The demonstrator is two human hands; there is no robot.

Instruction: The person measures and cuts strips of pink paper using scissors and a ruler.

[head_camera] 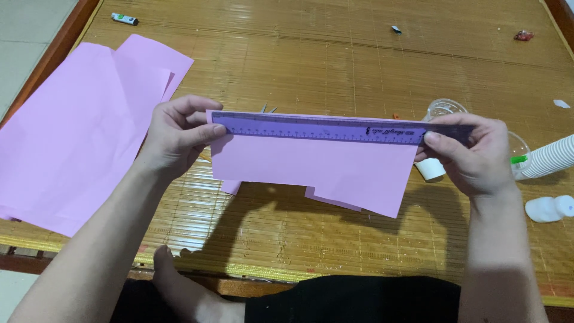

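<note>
— Holding a purple ruler [326,128] flat along the top edge of a pink sheet [311,167], the two pressed together and lifted off the mat [335,60] in front of me.

— How are your hands set?

— My left hand [176,137] is closed on the left end, thumb laid over the ruler's face, fingers curled behind the sheet. My right hand [472,155] pinches the right end the same way, thumb on top.

— Is the sheet whole?

— Its lower edge is stepped, with a notch near the middle, and the lower right corner hangs lowest. A second pink piece seems to sit behind it, though I can't be sure.

— What lies around?

— More pink paper [78,131] spread on the mat well to my left. Just past my right hand, a clear plastic cup [445,109], and a stack of white paper cups [553,157] lying on its side. A white bottle [549,209] sits near the right edge. Something metal pokes up behind the ruler, probably scissors [268,109].
</note>
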